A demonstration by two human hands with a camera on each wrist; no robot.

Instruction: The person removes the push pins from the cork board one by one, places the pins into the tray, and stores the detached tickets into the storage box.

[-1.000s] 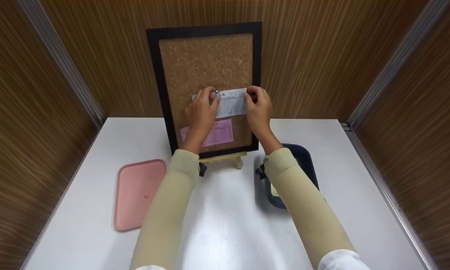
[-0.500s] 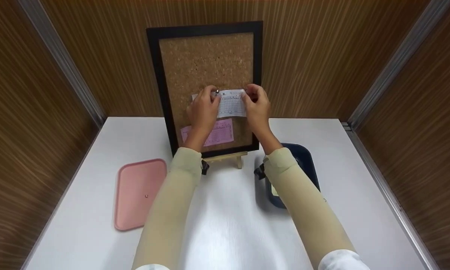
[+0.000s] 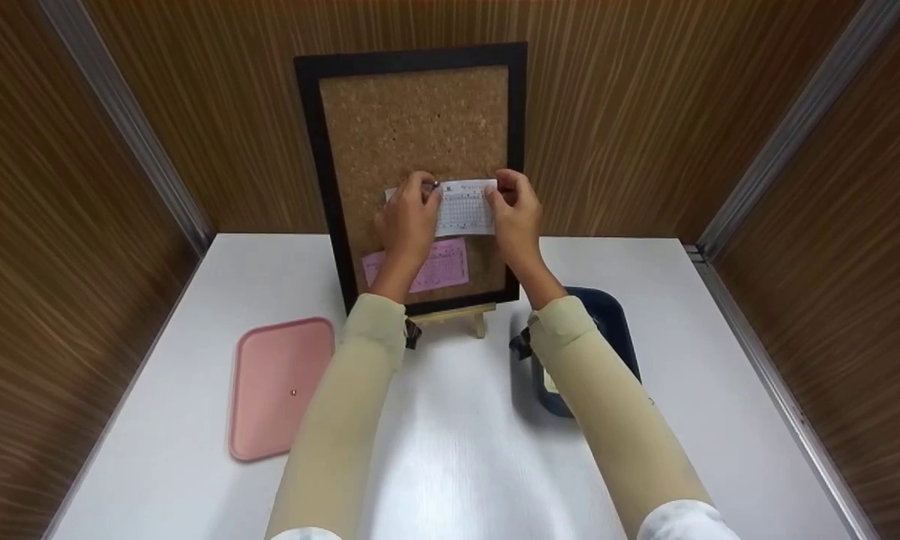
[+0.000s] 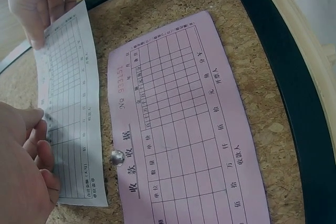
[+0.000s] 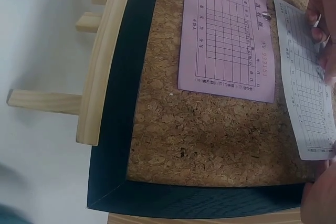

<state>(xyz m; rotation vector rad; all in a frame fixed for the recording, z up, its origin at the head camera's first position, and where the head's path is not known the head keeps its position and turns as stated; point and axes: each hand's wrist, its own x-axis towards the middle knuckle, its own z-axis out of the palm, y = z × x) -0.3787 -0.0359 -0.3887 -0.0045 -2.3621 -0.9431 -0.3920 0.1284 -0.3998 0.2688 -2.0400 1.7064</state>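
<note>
A white receipt slip (image 3: 466, 208) lies against the framed cork board (image 3: 420, 120), its upper right corner pinched between the thumb and fingers of my right hand (image 3: 519, 217). My left hand (image 3: 409, 225) is at the slip's top edge, thumb and forefinger pinching a small silver thumbtack (image 3: 436, 184); the fingers partly hide it and cover the slip's left part. Below, a pink receipt slip (image 4: 178, 124) is fixed to the cork by a round silver thumbtack (image 4: 117, 157). In the right wrist view the white slip (image 5: 302, 72) bows slightly off the board.
A small wooden easel (image 3: 457, 313) carries the board. At the left is a pink tray (image 3: 274, 390) with one small thumbtack (image 3: 293, 392) in it. A dark blue bin (image 3: 611, 322) stands at the right, partly behind the right forearm, with pale yellow paper (image 3: 549, 381) inside.
The right hand shifted slightly left, bowing the white slip, then came back a little right, and the slip looks flatter. The left hand stays nearly still; its thumbtack shows less.
</note>
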